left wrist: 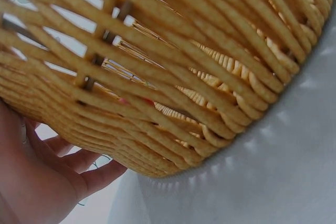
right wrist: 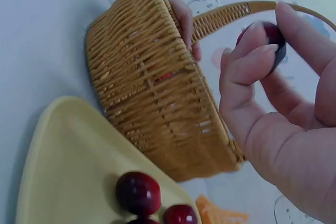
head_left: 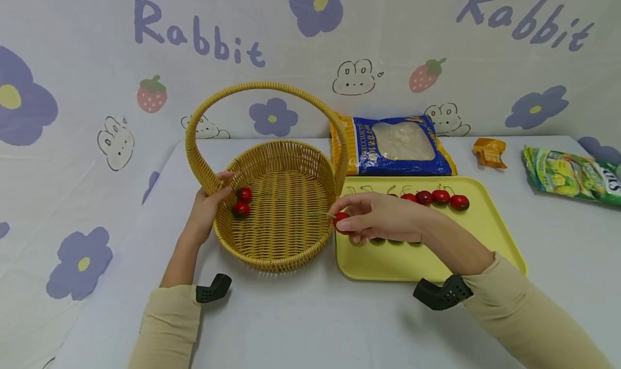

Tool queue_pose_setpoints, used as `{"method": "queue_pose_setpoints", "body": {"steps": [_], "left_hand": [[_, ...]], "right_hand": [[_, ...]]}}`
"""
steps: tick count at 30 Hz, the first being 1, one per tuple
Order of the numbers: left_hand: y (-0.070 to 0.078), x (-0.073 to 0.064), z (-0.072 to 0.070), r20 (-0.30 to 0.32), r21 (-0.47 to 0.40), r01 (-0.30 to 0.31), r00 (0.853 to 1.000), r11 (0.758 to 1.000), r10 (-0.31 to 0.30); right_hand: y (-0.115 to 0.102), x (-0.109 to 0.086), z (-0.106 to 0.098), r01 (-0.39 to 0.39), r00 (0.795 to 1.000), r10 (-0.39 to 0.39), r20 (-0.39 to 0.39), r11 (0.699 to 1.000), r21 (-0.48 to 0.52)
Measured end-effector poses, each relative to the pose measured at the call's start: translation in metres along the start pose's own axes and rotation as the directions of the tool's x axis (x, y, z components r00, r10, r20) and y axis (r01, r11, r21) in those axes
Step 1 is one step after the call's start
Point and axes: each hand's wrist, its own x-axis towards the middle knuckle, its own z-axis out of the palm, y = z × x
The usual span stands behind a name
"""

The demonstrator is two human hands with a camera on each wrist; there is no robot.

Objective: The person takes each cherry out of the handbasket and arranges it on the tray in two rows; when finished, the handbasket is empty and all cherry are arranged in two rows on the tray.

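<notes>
A round woven basket (head_left: 274, 263) with a tall arched handle stands left of centre. My left hand (head_left: 202, 214) grips its left rim near the foot of the handle, thumb on the inner side. Two red cherries (head_left: 241, 209) lie inside by that wall. Between thumb and fingers my right hand (head_left: 383, 216) pinches a cherry (right wrist: 274, 35) with a green stem, close to the basket's right rim. Beneath this hand is a yellow tray (head_left: 461, 258) with a back row of cherries (head_left: 440, 197) and others partly hidden under the hand.
Behind the tray lies a blue and yellow pasta bag (head_left: 402, 145). A small orange packet (head_left: 490, 152) and a green snack bag (head_left: 572, 175) lie at the back right. A patterned cloth (head_left: 301, 35) hangs behind the white table (head_left: 310, 320).
</notes>
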Motion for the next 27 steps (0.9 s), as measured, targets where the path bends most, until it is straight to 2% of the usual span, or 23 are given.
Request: {"method": "queue_pose_setpoints", "body": {"steps": [6, 12, 20, 24, 27], "left_hand": [[0.0, 0.001, 0.0, -0.001, -0.01, -0.007, 1.0, 1.0, 0.007], [0.0, 0.0, 0.0, -0.001, -0.005, 0.002, 1.0, 1.0, -0.002], [-0.001, 0.0, 0.0, -0.005, -0.002, -0.008, 1.0, 1.0, 0.008], [-0.001, 0.0, 0.0, -0.003, -0.003, -0.009, 1.0, 1.0, 0.009], [-0.001, 0.001, 0.001, -0.003, -0.003, -0.006, 1.0, 1.0, 0.006]], "right_hand": [[0.015, -0.016, -0.014, 0.001, 0.997, 0.008, -0.071, 0.992, 0.124], [0.028, -0.033, -0.028, 0.034, 0.997, -0.019, -0.072, 0.978, 0.205], [0.046, -0.054, -0.05, 0.042, 0.994, -0.026, -0.11, 0.989, 0.143], [0.057, -0.066, -0.062, -0.009, 0.984, 0.023, -0.177, 0.997, 0.08], [0.066, -0.076, -0.072, -0.064, 0.969, 0.064, -0.24, 0.998, 0.01]]}}
